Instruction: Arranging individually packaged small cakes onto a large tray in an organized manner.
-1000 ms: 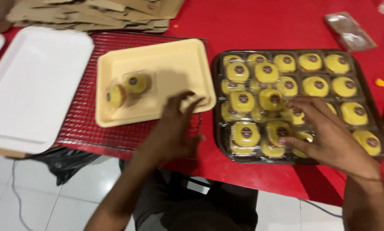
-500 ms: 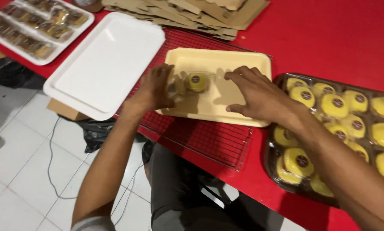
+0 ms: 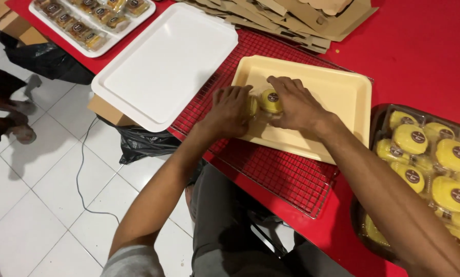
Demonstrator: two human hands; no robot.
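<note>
Both hands are working over the pale yellow rectangular plastic tray, which is sitting on a red wire cooling rack on the red bench. The left hand is cupping a round yellow wrapped cake at the tray's 9 o'clock edge, fingers curled on it; the right hand is pinching a second round yellow cake with a dark centre sticker just beside it. The 2 cakes are touching, so pressing them together could be crushing a wrapper or nudging one over the tray's low rim. At 3 o'clock a dark tray of yellow cakes is showing perhaps 8, though the frame is cutting it off. At 10 o'clock 1 white rectangular plastic tray is lying bare.
</note>
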